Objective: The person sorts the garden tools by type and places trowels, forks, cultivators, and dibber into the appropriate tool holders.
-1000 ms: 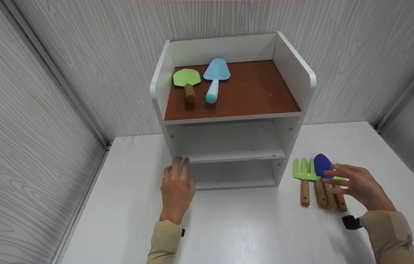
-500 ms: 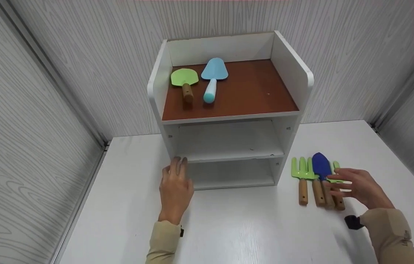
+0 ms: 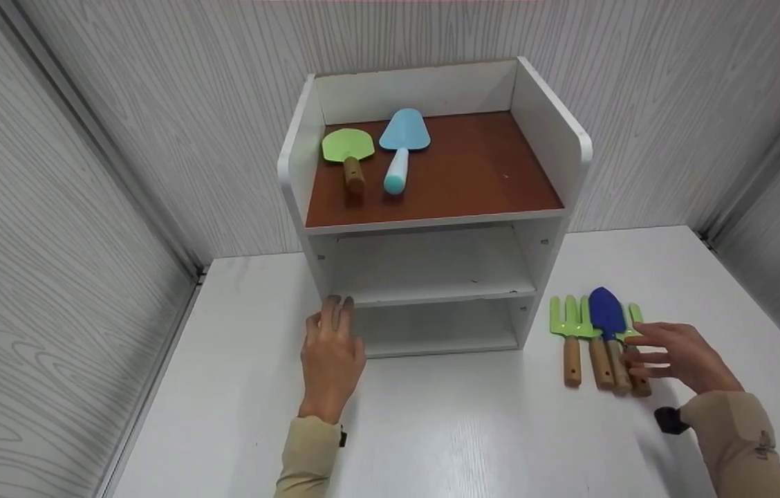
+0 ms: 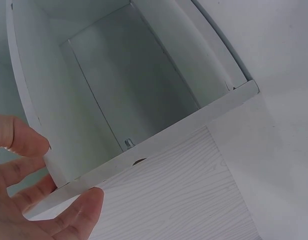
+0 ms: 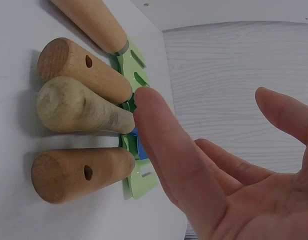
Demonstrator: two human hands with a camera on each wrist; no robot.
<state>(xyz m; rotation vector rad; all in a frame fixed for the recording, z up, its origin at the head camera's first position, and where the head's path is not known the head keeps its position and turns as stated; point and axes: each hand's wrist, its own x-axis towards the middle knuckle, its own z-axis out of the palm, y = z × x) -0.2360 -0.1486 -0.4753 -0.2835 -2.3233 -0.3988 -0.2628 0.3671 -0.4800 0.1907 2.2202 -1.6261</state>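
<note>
On a white tabletop (image 3: 431, 429), a three-level shelf unit (image 3: 435, 222) has its left front edge pinched by the left hand (image 3: 332, 353), and the right hand (image 3: 684, 353), loosely open, is near a blue-bladed trowel (image 3: 606, 311) lying right of the unit beside a green garden fork (image 3: 572, 330).

tan sleeves (image 3: 309, 449) | right sleeve (image 3: 725, 425): dark lettering (image 3: 765, 448) | black wrist devices (image 3: 671, 420)

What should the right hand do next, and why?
Probably the right hand should curl its fingers round the rightmost wooden handle: the hand is open and holds nothing, and in the head view its fingertips reach over that handle, on the white table.
</note>
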